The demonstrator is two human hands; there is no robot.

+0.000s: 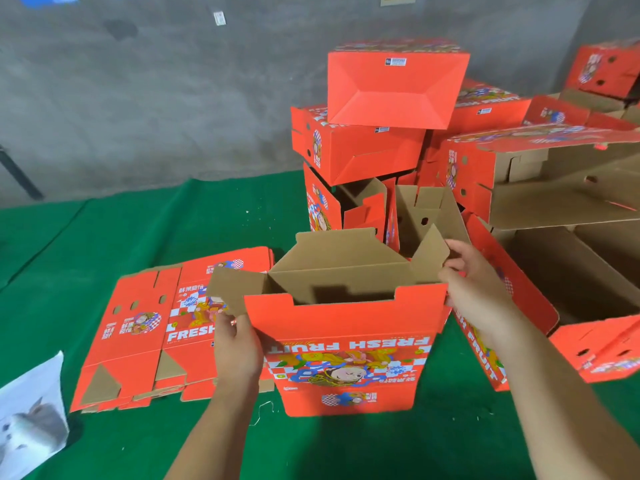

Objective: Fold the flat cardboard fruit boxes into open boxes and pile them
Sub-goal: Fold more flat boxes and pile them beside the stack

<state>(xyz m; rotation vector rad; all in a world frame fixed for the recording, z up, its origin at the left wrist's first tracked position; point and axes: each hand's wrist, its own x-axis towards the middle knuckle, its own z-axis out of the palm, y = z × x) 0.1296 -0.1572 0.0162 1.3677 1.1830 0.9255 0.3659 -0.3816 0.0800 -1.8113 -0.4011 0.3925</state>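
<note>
In the lower centre of the frame my left hand [237, 344] and right hand [476, 289] grip the two side edges of the half-opened box [346, 344], which is empty inside; I think it is light and stiff, best held at the corners. To its left lies the flat stack [145, 327] on the green mat [69, 237], and behind, in the upper right, the pile of folded boxes [381, 133] stands.

The red box in the middle [346, 348] says "FRESH FRUIT" in white, upside down. The flat box [166, 320] beside it shows "FRESH". Small white stickers on the stacked boxes [394, 88] are too tiny to read.
</note>
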